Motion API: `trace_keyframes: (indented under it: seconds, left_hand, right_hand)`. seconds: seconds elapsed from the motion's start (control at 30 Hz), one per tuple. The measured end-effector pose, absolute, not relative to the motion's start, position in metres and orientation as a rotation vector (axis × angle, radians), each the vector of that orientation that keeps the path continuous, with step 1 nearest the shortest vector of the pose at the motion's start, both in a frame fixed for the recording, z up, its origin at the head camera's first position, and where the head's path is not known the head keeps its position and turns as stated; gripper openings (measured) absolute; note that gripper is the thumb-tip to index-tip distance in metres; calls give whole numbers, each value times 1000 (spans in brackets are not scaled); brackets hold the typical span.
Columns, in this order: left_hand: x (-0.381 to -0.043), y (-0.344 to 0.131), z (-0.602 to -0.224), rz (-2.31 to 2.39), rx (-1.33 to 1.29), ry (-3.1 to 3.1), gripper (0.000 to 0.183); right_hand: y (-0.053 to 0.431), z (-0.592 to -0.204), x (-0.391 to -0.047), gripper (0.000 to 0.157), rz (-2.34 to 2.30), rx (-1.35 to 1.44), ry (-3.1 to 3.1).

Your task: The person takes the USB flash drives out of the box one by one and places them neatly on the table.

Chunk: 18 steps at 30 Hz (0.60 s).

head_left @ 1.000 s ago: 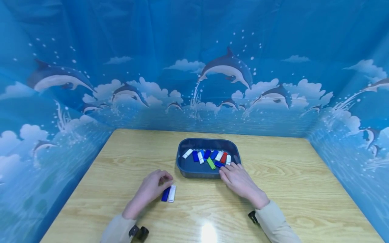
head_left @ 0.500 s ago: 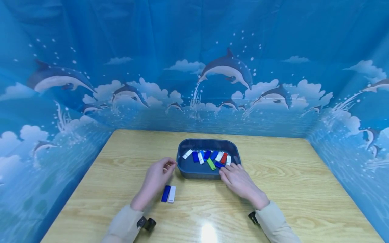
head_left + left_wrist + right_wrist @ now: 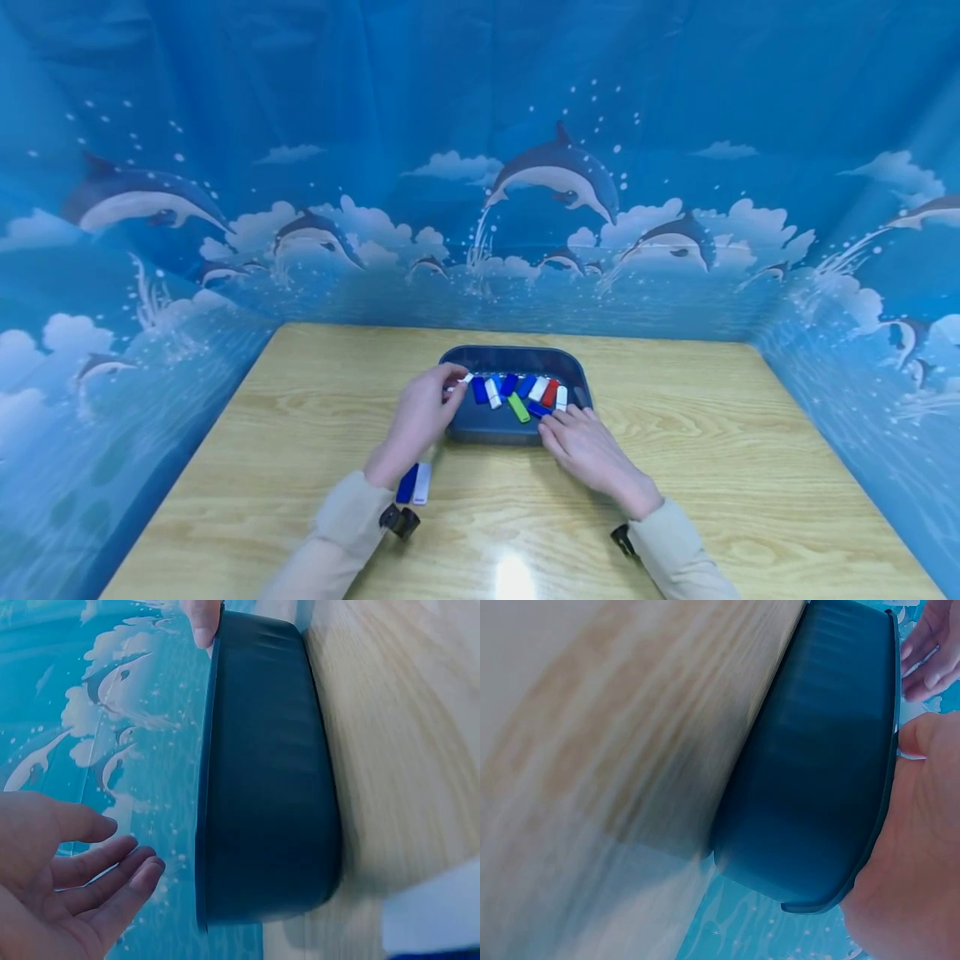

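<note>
My left hand (image 3: 426, 408) reaches over the left rim of a dark blue plastic tray (image 3: 491, 437). Its thumb and fingertips lie on either side of a white USB stick (image 3: 467, 379), and the left wrist view shows those fingers bent loosely and apart. At the tray's front right corner my right hand (image 3: 588, 450) lies across the rim, palm outside. Its fingertips are hidden inside, close to a blue USB stick (image 3: 538, 409) and a white one; I cannot tell if they grip anything. More sticks lie in the tray, among them a green one (image 3: 518, 407) and a red one (image 3: 550, 393).
On the wooden table (image 3: 675, 417), in front of the tray and under the left forearm, a dark blue stick (image 3: 407, 485) and a white stick (image 3: 422, 483) lie side by side. A blue dolphin-print curtain (image 3: 480, 167) encloses the table's back and sides.
My left hand has moved away from the two sticks on the table, forward and right, up to the white stick in the tray. The right hand has stayed on the rim.
</note>
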<state>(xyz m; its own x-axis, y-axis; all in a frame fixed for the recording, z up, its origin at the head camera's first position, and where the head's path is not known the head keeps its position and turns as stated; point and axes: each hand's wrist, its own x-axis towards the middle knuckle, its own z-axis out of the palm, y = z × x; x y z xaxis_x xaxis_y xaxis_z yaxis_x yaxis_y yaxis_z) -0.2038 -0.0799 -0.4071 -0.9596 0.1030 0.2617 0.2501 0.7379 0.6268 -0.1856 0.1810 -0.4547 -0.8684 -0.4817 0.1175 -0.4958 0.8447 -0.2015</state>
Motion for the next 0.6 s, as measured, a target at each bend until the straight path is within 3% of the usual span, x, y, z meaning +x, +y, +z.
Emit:
trace_keyframes:
  seconds: [0.6]
  left_hand:
    - [-243, -50, -435, -631, -346, -2941, 34]
  right_hand:
    - [181, -456, -186, 44, 362, 766, -2949]
